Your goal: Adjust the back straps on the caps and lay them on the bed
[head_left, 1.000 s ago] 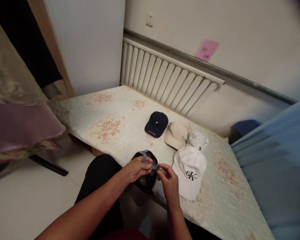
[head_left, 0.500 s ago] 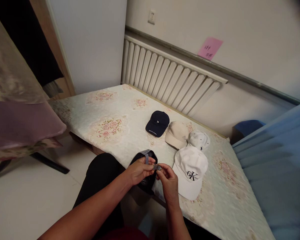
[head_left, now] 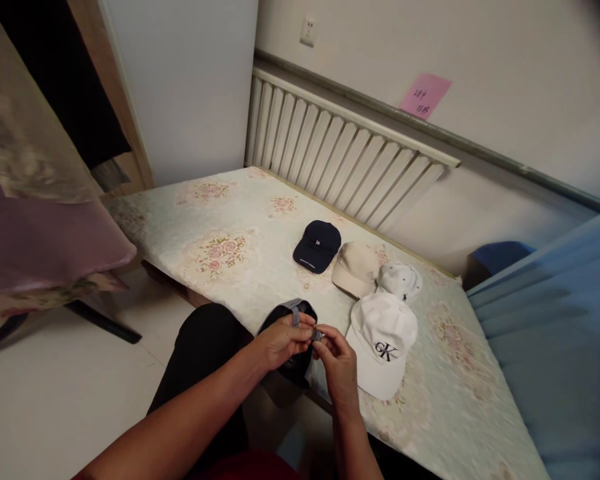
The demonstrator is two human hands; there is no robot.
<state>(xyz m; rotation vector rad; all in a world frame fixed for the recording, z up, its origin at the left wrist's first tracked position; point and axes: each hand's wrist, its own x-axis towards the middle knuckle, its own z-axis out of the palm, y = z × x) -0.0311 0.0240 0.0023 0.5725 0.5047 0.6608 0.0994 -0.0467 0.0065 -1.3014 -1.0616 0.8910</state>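
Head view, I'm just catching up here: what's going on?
A person has a dark cap near the edge of the flowered cloth, its inside showing. The left hand pinches its grey strap, and the right hand pinches the small buckle, fingers close together. Whether it is fastened is too small to tell. A navy cap, a beige cap and two white caps lie grouped on the cloth, untouched.

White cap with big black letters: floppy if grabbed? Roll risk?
The white cap has a creased-looking crown, so probably squashes. Its brim holds a smooth curve, likely stiffer. Lying crown-up, it probably won't roll.
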